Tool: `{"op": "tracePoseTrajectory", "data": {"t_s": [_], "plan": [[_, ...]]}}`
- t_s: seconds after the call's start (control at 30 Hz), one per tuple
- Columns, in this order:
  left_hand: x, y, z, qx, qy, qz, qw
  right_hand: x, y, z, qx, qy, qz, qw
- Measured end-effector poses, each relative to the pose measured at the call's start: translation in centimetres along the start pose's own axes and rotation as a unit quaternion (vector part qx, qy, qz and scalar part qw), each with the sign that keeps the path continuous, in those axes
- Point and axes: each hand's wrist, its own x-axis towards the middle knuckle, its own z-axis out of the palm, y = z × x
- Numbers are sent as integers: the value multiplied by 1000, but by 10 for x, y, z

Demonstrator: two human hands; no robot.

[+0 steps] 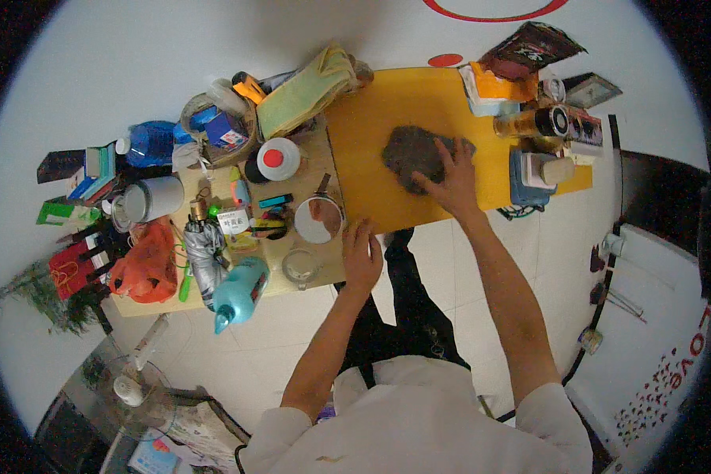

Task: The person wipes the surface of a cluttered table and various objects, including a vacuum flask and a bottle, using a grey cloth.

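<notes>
A dark grey cloth (411, 158) lies bunched on the yellow tabletop (387, 91). My right hand (454, 183) rests on the cloth's right side with its fingers spread and pressing down. At the front edge of the yellow top, my left hand (362, 254) touches the rim with its fingers stretched out and nothing visible in them. Close to the left of that hand stands a round container with a mirror-like top (317, 225), and a clear glass jar (300, 266) sits just in front of it.
Left, the wooden table holds a white bottle with a red cap (278, 159), a teal bottle (242, 292) at the front edge, a folded silver umbrella (205, 257) and an orange bag (146, 265). Along the right edge are an amber jar (525, 123) and a blue-grey box (527, 189).
</notes>
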Motion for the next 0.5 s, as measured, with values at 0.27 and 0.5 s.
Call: {"op": "tracePoseTrajectory", "data": {"t_s": [0.27,0.5], "plan": [[135,-41,79,92,115,36,989,2,-6,39,0,-57,5,998],[137,-41,86,164,67,0,984,83,18,-13,99,46,-67,992]]}}
